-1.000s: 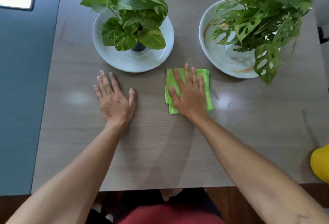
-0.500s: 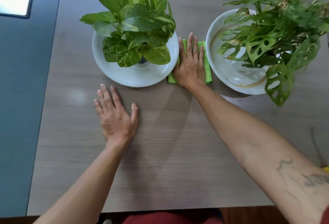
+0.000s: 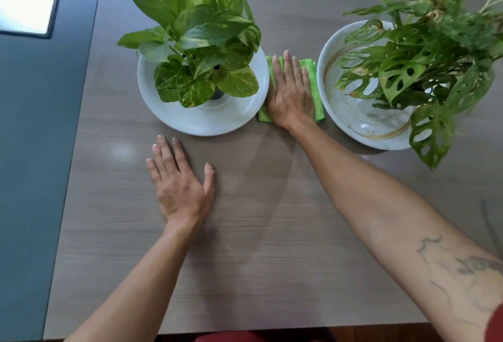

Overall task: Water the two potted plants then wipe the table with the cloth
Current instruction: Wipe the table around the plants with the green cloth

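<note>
The right hand (image 3: 291,91), fingers straight and flat on the folded green cloth (image 3: 317,88), had pushed it from the open table (image 3: 245,233) nearer the person up into the gap between the 2 plant saucers, and over the last half second it barely moved. The left hand (image 3: 181,186) stayed flat and empty on the table, nearer the person than the left saucer (image 3: 196,124). Wiping looked underway, reaching between the plants.

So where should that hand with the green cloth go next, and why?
Probably straight back toward the person. The right hand lies flat on the green cloth, wedged in the narrow gap between the two white dishes, so sideways strokes would likely bump a dish. The broad bare table nearer the person, beside the resting left hand, seems the easiest stretch to wipe.
</note>
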Demonstrator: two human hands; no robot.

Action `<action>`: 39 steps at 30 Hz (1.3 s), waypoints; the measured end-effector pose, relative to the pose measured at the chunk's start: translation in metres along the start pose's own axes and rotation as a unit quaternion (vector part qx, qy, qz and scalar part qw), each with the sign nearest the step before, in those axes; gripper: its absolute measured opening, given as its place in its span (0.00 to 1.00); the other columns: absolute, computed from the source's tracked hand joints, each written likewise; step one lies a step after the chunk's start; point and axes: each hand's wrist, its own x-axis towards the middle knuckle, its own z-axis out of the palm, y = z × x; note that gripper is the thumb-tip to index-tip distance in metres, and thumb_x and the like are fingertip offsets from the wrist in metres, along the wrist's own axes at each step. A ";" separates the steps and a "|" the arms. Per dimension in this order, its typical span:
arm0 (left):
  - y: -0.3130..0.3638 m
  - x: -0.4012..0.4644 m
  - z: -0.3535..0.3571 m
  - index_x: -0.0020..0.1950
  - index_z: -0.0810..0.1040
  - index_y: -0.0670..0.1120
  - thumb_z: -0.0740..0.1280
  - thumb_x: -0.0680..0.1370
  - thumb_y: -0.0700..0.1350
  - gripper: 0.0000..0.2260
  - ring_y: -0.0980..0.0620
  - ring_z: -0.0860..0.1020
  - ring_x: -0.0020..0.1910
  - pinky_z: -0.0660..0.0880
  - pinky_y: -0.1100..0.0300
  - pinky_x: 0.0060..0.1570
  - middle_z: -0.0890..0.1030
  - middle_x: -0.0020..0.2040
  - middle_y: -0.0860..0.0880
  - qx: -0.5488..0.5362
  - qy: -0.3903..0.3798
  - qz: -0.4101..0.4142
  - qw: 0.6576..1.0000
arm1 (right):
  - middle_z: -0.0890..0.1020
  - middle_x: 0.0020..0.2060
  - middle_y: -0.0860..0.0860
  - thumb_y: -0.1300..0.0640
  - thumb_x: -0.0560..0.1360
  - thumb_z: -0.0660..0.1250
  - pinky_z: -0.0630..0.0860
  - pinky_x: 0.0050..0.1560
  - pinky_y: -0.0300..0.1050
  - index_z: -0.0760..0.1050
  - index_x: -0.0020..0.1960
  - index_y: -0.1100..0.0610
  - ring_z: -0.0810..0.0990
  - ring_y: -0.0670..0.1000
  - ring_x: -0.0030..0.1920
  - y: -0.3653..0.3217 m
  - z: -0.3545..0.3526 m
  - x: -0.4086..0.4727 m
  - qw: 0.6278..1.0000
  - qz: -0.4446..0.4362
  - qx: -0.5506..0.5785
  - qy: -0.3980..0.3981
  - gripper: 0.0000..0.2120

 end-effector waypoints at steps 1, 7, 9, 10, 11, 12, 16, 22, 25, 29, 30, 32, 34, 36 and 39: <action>0.000 0.000 -0.001 0.80 0.53 0.38 0.54 0.79 0.59 0.37 0.38 0.50 0.80 0.48 0.41 0.78 0.51 0.81 0.36 -0.004 -0.002 -0.001 1.000 | 0.48 0.81 0.56 0.44 0.84 0.44 0.44 0.79 0.55 0.46 0.82 0.54 0.46 0.55 0.81 -0.001 0.001 -0.008 1.000 0.000 0.005 0.005 0.29; 0.002 -0.001 -0.006 0.81 0.52 0.37 0.54 0.79 0.59 0.37 0.39 0.48 0.81 0.45 0.42 0.79 0.50 0.81 0.36 -0.012 -0.018 -0.001 1.000 | 0.51 0.81 0.57 0.45 0.83 0.49 0.47 0.79 0.56 0.51 0.81 0.55 0.49 0.56 0.80 -0.005 0.012 -0.072 0.999 -0.002 0.024 0.022 0.29; 0.002 -0.002 -0.007 0.81 0.51 0.38 0.53 0.79 0.59 0.37 0.39 0.48 0.81 0.44 0.43 0.79 0.49 0.81 0.36 -0.013 -0.019 0.001 1.000 | 0.52 0.81 0.57 0.45 0.83 0.50 0.48 0.79 0.57 0.52 0.81 0.55 0.50 0.57 0.80 -0.001 0.015 -0.100 0.999 -0.011 0.038 0.027 0.29; 0.002 -0.002 -0.007 0.81 0.51 0.38 0.53 0.79 0.59 0.37 0.39 0.47 0.81 0.43 0.43 0.79 0.49 0.81 0.36 -0.012 -0.020 0.001 1.000 | 0.52 0.81 0.57 0.45 0.83 0.50 0.48 0.79 0.57 0.52 0.81 0.55 0.50 0.57 0.80 0.002 0.017 -0.115 0.999 -0.016 0.043 0.028 0.29; 0.002 -0.003 -0.008 0.81 0.50 0.38 0.53 0.79 0.59 0.37 0.39 0.47 0.81 0.43 0.44 0.79 0.48 0.81 0.36 -0.012 -0.020 0.002 1.000 | 0.52 0.81 0.57 0.45 0.83 0.49 0.48 0.79 0.57 0.52 0.81 0.55 0.50 0.56 0.80 0.008 0.019 -0.130 0.998 -0.017 0.045 0.028 0.30; 0.002 -0.004 -0.008 0.81 0.50 0.38 0.53 0.79 0.59 0.37 0.39 0.47 0.81 0.42 0.44 0.79 0.48 0.81 0.36 -0.012 -0.020 0.003 1.000 | 0.52 0.81 0.56 0.45 0.83 0.49 0.48 0.79 0.57 0.52 0.81 0.55 0.50 0.56 0.80 0.015 0.021 -0.145 0.998 -0.016 0.045 0.027 0.30; 0.002 -0.004 -0.008 0.81 0.50 0.38 0.52 0.79 0.60 0.37 0.39 0.47 0.81 0.41 0.45 0.79 0.48 0.81 0.36 -0.017 -0.015 0.006 1.000 | 0.52 0.81 0.55 0.44 0.83 0.50 0.48 0.79 0.57 0.52 0.81 0.53 0.49 0.54 0.81 0.060 0.026 -0.201 0.999 0.013 0.040 0.023 0.30; 0.002 -0.005 -0.005 0.81 0.50 0.38 0.55 0.80 0.58 0.36 0.38 0.47 0.80 0.42 0.44 0.79 0.49 0.81 0.35 -0.021 -0.005 0.010 1.000 | 0.53 0.81 0.56 0.42 0.82 0.47 0.47 0.79 0.57 0.52 0.81 0.52 0.50 0.55 0.80 0.121 0.017 -0.225 0.996 0.085 0.025 0.017 0.31; 0.003 -0.005 -0.004 0.81 0.50 0.37 0.54 0.80 0.58 0.36 0.37 0.48 0.80 0.43 0.43 0.79 0.49 0.81 0.35 -0.020 0.005 0.012 1.000 | 0.53 0.81 0.57 0.42 0.82 0.48 0.47 0.79 0.58 0.52 0.81 0.54 0.50 0.57 0.80 0.106 0.016 -0.217 0.991 0.132 0.019 0.024 0.31; 0.000 -0.004 -0.003 0.79 0.55 0.37 0.51 0.80 0.59 0.35 0.35 0.49 0.80 0.43 0.42 0.78 0.51 0.80 0.34 -0.046 0.013 0.019 0.999 | 0.51 0.81 0.58 0.43 0.82 0.50 0.47 0.78 0.58 0.51 0.81 0.55 0.49 0.57 0.80 0.057 0.018 -0.202 0.986 0.162 0.031 0.030 0.32; -0.002 -0.005 -0.003 0.78 0.58 0.37 0.51 0.80 0.58 0.33 0.35 0.50 0.80 0.44 0.41 0.78 0.54 0.80 0.34 -0.062 0.019 0.023 0.998 | 0.51 0.81 0.57 0.42 0.82 0.50 0.46 0.78 0.58 0.51 0.81 0.55 0.49 0.57 0.80 0.047 0.019 -0.203 0.989 0.142 0.035 0.028 0.32; -0.002 -0.009 -0.004 0.72 0.66 0.36 0.53 0.80 0.56 0.28 0.34 0.53 0.79 0.45 0.40 0.78 0.61 0.77 0.35 -0.092 0.037 0.041 0.994 | 0.52 0.81 0.57 0.42 0.82 0.51 0.46 0.78 0.58 0.51 0.81 0.54 0.48 0.57 0.80 0.040 0.022 -0.212 0.995 0.094 0.037 0.020 0.31; 0.012 -0.019 -0.006 0.66 0.69 0.37 0.55 0.80 0.54 0.24 0.34 0.58 0.77 0.49 0.39 0.77 0.66 0.73 0.35 -0.113 0.051 0.055 0.991 | 0.52 0.81 0.55 0.42 0.82 0.52 0.48 0.78 0.59 0.52 0.81 0.53 0.49 0.56 0.80 0.049 0.024 -0.223 0.997 0.062 0.040 0.021 0.31; 0.037 -0.030 -0.007 0.62 0.71 0.38 0.58 0.79 0.53 0.20 0.33 0.63 0.72 0.55 0.37 0.75 0.70 0.68 0.35 -0.129 0.061 0.077 0.987 | 0.54 0.81 0.54 0.41 0.82 0.52 0.49 0.78 0.58 0.54 0.81 0.52 0.51 0.55 0.80 0.059 0.024 -0.230 0.998 0.040 0.040 0.024 0.31; 0.092 -0.045 -0.003 0.61 0.72 0.36 0.59 0.79 0.51 0.20 0.34 0.67 0.68 0.57 0.37 0.75 0.72 0.65 0.34 -0.127 0.038 0.152 0.979 | 0.55 0.80 0.52 0.40 0.82 0.52 0.49 0.78 0.58 0.54 0.81 0.50 0.52 0.54 0.80 0.084 0.024 -0.236 0.998 0.030 0.042 0.022 0.30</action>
